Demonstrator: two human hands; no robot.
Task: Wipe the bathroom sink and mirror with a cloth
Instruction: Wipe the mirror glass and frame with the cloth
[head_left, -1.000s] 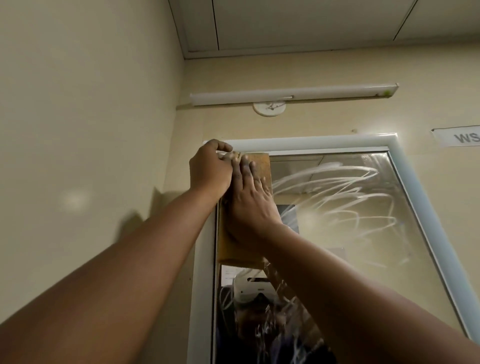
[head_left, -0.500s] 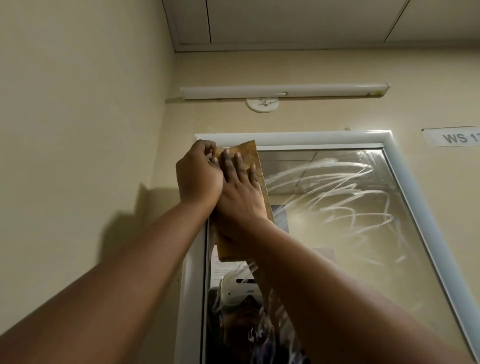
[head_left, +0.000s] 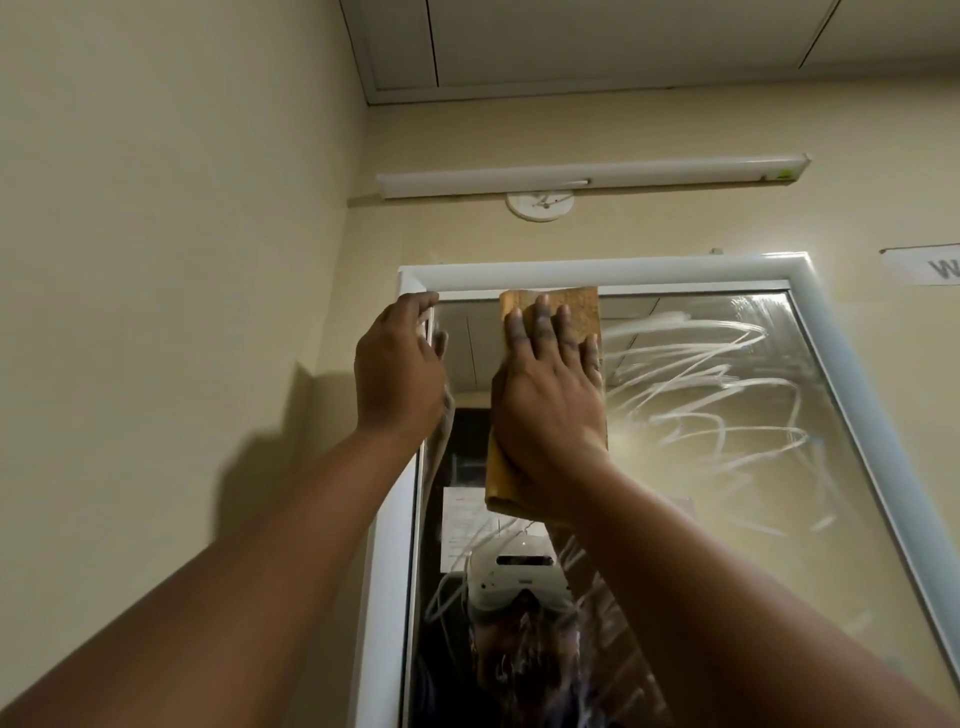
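1. Our right hand (head_left: 550, 395), fingers spread flat, presses the folded mustard-yellow cloth (head_left: 566, 312) against the white-framed wall mirror (head_left: 727, 415) at its top edge, for even wiping pressure.
2. Our left hand (head_left: 397, 374), fingers loosely together and holding nothing, seems to steady us at the frame.
3. White smears remain to the right.

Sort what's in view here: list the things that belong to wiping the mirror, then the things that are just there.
Part of the job:
- brown cloth, pressed flat by the right hand
- mirror, streaked white
- left hand at the mirror's white frame

Just there:
- tube light
- round wall fitting
- paper label
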